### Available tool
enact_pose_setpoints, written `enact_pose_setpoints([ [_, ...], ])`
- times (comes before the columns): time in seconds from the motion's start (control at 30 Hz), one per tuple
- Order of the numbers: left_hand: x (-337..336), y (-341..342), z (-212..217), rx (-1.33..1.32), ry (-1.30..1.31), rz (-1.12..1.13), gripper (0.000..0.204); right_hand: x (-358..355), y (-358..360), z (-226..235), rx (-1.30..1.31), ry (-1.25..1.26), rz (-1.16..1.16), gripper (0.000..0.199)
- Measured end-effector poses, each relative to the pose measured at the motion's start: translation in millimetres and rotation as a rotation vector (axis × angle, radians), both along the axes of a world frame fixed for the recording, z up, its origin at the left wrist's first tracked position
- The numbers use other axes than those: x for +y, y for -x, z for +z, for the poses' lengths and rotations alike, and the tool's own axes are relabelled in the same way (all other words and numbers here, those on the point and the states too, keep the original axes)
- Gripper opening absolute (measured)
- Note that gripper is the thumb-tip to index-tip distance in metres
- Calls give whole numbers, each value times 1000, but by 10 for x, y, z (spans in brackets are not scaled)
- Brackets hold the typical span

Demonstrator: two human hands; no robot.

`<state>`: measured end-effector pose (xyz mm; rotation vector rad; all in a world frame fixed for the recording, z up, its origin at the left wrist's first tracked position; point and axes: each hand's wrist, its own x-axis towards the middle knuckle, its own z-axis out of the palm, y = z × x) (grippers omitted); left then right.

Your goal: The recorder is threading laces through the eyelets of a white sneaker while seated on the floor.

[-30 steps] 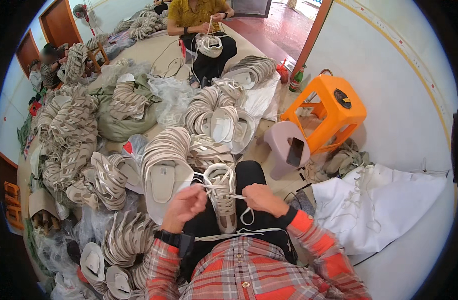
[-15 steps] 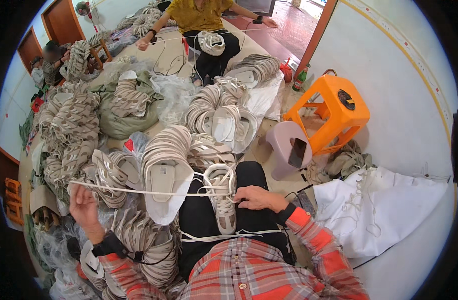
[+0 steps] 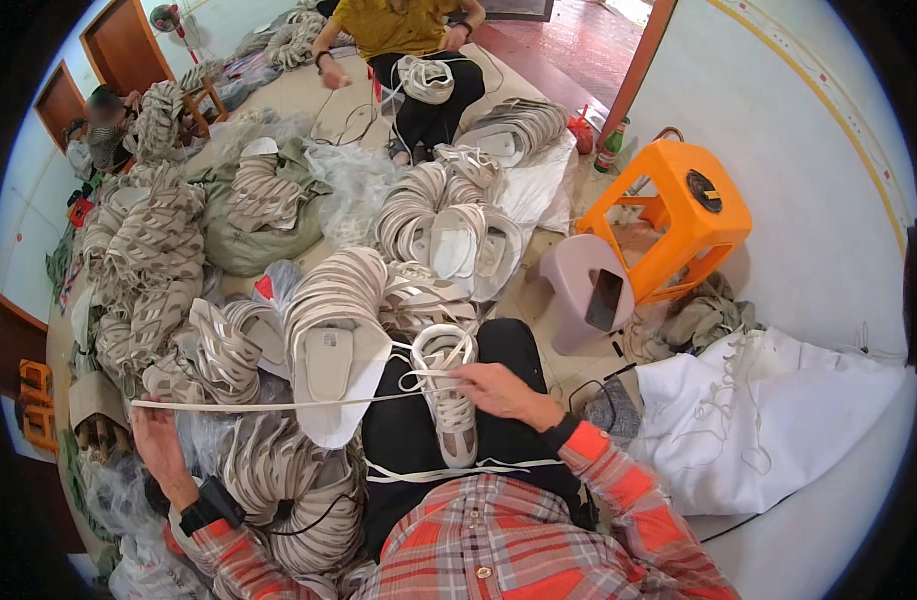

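Note:
A beige and white sneaker upper [image 3: 455,425] lies on my lap between my thighs, its toe end toward me and its opening away. Out to the left, my left hand [image 3: 163,452] pinches the far end of a white shoelace [image 3: 279,406], which runs taut across to the shoe. My right hand [image 3: 499,391] is closed at the shoe's right side and over its eyelets, fingertips on the lace. A loose loop of lace stands up left of the shoe's tongue. More white lace [image 3: 399,471] lies across my lap below the toe.
Stacked shoe uppers [image 3: 337,310] stand just beyond my lap, with more piles [image 3: 289,490] at my left. To the right are a mauve stool [image 3: 569,300] bearing a phone [image 3: 605,299], an orange stool [image 3: 679,215] and white cloth [image 3: 769,430]. A co-worker [image 3: 404,30] sits opposite with another shoe.
My left hand has moved down and slightly left, lowering the taut lace. My right hand has shifted left onto the shoe. The co-worker's outstretched arms have come inward.

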<state>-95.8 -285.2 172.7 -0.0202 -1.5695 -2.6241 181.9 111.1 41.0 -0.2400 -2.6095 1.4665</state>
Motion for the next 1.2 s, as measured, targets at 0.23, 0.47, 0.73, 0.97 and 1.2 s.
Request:
enact_pose_setpoints([
  [0.23, 258, 114, -563, -194, -149, -657, 22, -781, 338, -173, -89, -296, 279, 18],
  [0.47, 1787, -1064, -817, 774, 1271, -603, 26, -1367, 367, -30, -17, -337, 557, 10],
  [0.73, 2386, -1647, -1356, 1007, 1640, -908, 26, -514, -320, 279, -240, -118, 390, 20],
  [0.97, 2665, -1403, -933, -311, 750, -1178, 13, 43, -392, -49, -389, 389, -268, 14],
  [1.2, 2647, -971, -834, -256, 808, -1099, 12, -35, -105, -78, -308, 368, -262, 14],
])
